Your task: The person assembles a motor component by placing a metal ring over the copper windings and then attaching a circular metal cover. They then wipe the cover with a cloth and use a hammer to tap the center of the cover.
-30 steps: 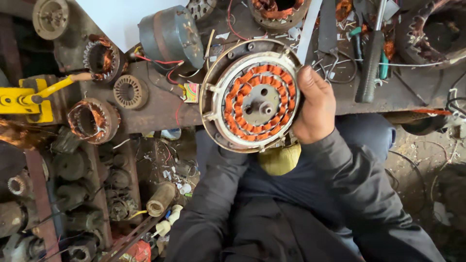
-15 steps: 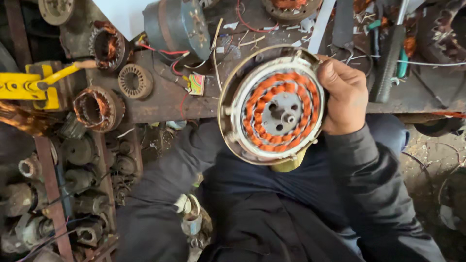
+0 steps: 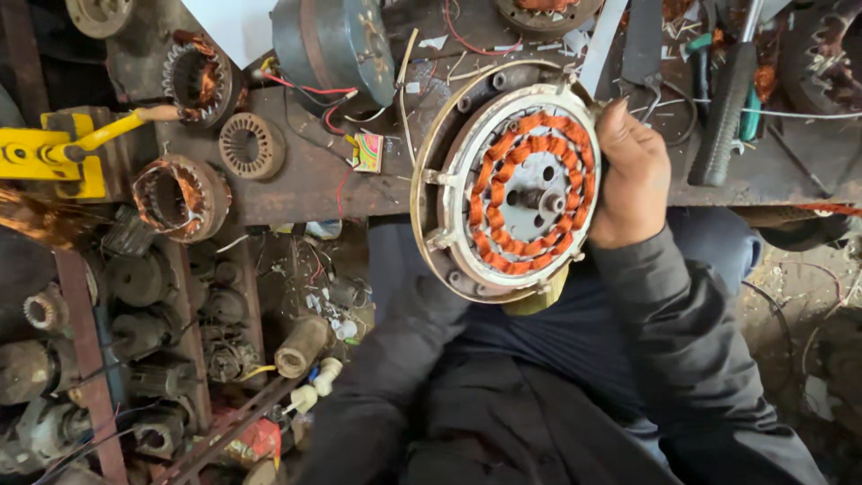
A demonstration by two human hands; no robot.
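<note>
I saw my right hand point(image 3: 631, 175) clenched on the right rim of the round motor stator point(image 3: 516, 184), fingers curled over its edge, thumb on the back. The stator was tilted up toward me, its lower rim over my lap at the near edge of the tabletop point(image 3: 305, 184). My left hand was out of sight; only its dark sleeve point(image 3: 377, 395) ran down and to the left of the stator, so I could not tell how that hand was set.

Counted, from the largest down: one ring of orange copper coils in the stator around a grey hub with a short shaft. Up and left of the stator lay one grey motor housing point(image 3: 332, 45) with red wires. Further left of it I counted two wound cores with copper showing point(image 3: 175, 198) point(image 3: 196, 79) and one bare laminated ring point(image 3: 251, 145) between them. Far left of the stator sat one yellow tool point(image 3: 40, 157) with a wooden handle. Right of the stator lay one black-handled tool point(image 3: 723, 112). Just left of the stator was one small coloured packet point(image 3: 366, 153).

The tabletop was rusty dark metal, strewn with wire scraps. Below and left of the stator, dusty old motor parts point(image 3: 135, 332) crowded a grimy floor.
</note>
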